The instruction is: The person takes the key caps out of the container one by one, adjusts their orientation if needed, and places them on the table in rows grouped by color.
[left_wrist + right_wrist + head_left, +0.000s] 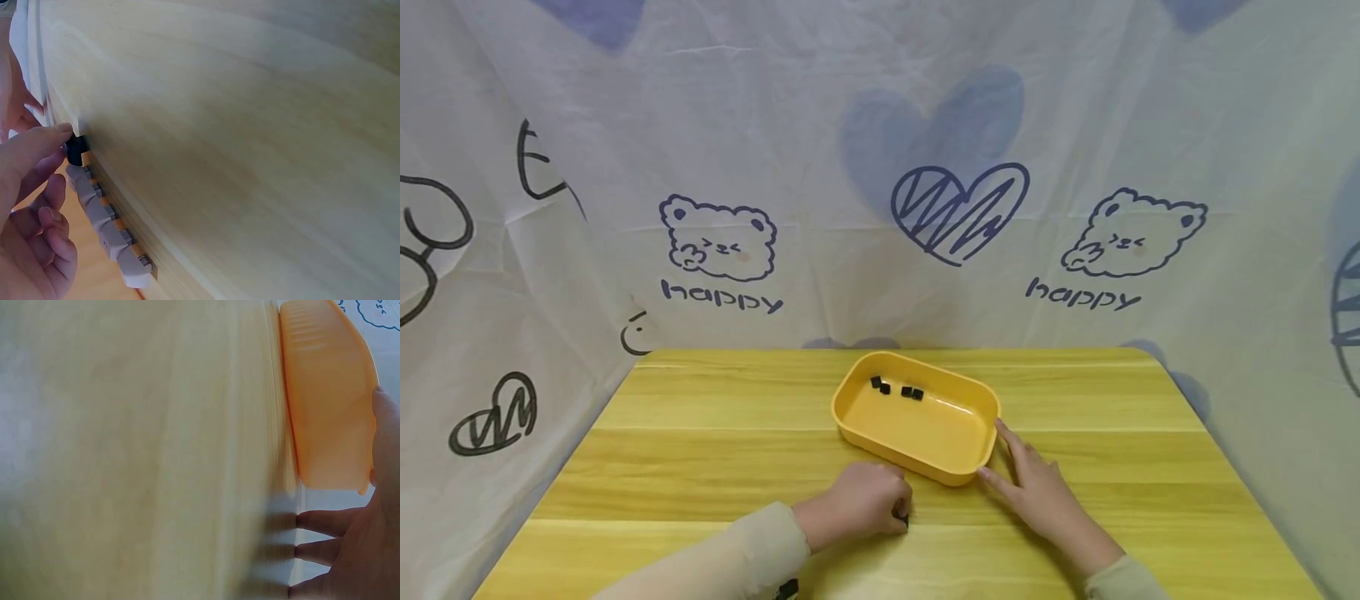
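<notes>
My left hand [868,500] is on the table just in front of a yellow tray [895,457]. Its thumb and finger pinch a small black keycap-like piece [75,150], seen best in the left wrist view. That piece stands at the end of a short row of pale keycap-like blocks [100,215], which the left hand hides in the head view. My right hand [1041,496] has its fingers spread, with thumb and forefinger touching the tray's right end. Several small black pieces [907,392] lie inside the tray along its far side.
The wood-grain table [700,467] reaches back to a hanging white cloth [850,275] printed with hearts and bears. More cloth hangs at both sides. A small black object [787,590] shows beside the left sleeve.
</notes>
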A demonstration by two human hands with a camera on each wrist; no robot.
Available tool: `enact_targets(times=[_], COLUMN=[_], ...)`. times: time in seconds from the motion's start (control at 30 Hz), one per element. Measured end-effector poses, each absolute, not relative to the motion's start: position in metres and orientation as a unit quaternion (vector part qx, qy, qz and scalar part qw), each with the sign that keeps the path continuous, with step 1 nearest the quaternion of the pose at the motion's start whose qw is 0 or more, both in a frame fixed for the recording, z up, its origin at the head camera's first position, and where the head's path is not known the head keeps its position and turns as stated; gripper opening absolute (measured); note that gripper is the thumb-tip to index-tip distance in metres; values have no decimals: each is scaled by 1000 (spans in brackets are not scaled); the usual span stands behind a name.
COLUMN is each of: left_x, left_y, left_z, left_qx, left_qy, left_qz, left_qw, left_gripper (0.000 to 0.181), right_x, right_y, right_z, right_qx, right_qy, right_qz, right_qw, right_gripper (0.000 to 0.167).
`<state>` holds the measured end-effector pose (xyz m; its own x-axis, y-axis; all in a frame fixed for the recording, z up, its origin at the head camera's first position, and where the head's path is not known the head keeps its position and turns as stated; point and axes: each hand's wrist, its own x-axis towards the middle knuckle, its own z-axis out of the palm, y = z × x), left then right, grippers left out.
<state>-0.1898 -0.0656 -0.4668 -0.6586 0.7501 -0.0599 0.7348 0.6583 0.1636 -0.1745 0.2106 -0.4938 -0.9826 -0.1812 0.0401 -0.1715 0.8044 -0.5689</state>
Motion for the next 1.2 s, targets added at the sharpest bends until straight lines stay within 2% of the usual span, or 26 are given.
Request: enact_targets(times=[0.9,1.03,1.2], left_x=[-193,-195,-207], left_y=[-67,-66,-63], left_z=[-465,-452,-415], left_qx=[414,428,436], left_qy=[906,900,895], left_qz=[78,84,81], left_qw=[47,23,-35], left_gripper=[14,14,14], right_x=[-173,-174,-173], right_y=[211,210,210], right_z=[-495,-496,-496], right_qx=[-92,-93,-91], right_qy=[950,950,951], right_qz=[-297,-297,-297], right_qw=[5,8,9], right_gripper=[80,80,81])
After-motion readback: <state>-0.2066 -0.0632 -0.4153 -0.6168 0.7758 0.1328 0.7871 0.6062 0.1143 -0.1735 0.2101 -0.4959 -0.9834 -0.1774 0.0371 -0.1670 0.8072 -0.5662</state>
